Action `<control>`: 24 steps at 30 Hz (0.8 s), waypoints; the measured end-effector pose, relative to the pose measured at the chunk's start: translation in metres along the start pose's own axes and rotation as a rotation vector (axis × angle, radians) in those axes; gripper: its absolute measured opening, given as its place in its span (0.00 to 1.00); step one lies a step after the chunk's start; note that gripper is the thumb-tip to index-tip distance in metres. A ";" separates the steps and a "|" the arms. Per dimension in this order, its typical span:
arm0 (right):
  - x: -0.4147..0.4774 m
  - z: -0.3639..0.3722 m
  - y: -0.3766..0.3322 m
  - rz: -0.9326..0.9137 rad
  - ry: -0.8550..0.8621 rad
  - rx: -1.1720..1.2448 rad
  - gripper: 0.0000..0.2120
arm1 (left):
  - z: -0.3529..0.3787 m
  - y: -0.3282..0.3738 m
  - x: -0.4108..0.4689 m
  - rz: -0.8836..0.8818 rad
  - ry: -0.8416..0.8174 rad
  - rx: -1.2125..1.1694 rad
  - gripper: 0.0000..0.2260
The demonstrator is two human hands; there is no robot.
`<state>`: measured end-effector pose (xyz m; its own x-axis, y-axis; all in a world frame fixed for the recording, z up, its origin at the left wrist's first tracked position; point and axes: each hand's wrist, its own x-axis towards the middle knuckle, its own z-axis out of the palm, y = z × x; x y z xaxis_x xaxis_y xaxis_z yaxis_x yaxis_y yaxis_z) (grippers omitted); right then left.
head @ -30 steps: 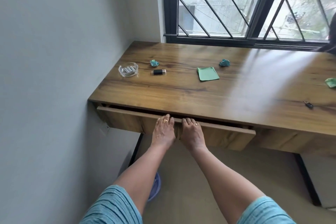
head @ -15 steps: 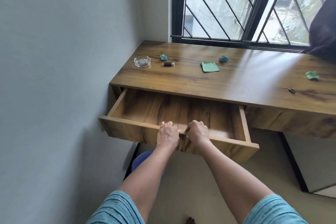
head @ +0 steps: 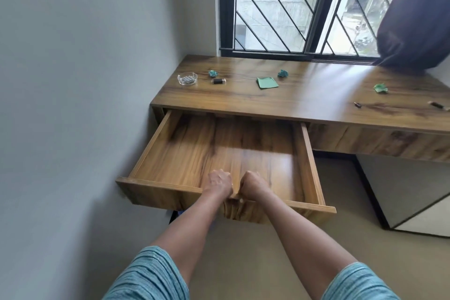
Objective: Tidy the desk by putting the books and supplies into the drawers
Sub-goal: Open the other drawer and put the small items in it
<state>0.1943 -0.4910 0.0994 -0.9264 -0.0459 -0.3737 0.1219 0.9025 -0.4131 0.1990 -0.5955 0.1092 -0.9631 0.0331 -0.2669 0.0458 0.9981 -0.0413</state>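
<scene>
Drawer [head: 182, 153] lies open, left hand [head: 218, 184] and right hand [head: 253, 185] gripping its front rim mid-width.

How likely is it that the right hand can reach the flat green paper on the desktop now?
Probably yes, after letting go: the right hand grips the drawer front, and only the open drawer lies between it and the green paper.

daylight from window [head: 292, 5] | glare on desk [head: 341, 85] top | shadow in drawer [head: 185, 134] back | wide-angle edge bending
</scene>
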 end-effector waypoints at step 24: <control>0.067 -0.045 -0.044 -0.087 -0.332 0.146 0.11 | -0.016 -0.050 0.042 -0.179 -0.335 -0.480 0.12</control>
<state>0.1106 -0.5142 0.1296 -0.7727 -0.2773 -0.5710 0.1200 0.8195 -0.5604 0.1522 -0.6427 0.1157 -0.8054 -0.0773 -0.5876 -0.3085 0.9012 0.3043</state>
